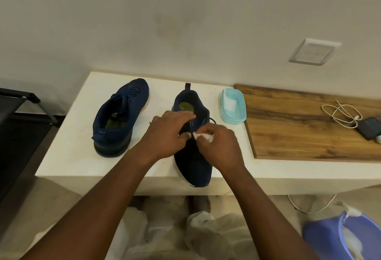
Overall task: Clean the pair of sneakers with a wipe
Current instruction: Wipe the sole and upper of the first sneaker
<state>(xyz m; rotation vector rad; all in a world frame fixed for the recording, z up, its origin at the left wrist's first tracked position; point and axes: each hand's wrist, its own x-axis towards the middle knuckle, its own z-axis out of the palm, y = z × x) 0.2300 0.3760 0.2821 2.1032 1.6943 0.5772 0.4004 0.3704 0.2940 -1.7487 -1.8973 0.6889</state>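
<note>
Here we see two navy sneakers on a white table (68,156). Our left hand (165,136) grips the near sneaker (193,169); our right hand (218,146) pinches a white wipe (203,135) against it. The other sneaker (119,115) sits to the left. One teal tub (234,105) holds wipes.

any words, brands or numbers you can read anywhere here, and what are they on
None can be read.
Left sneaker: a small mark on the heel collar, too blurred to read.
White label in the wipes tub: blank or too small to tell.
Phone screen: dark, nothing legible.
Wall plate: no readable markings.
</note>
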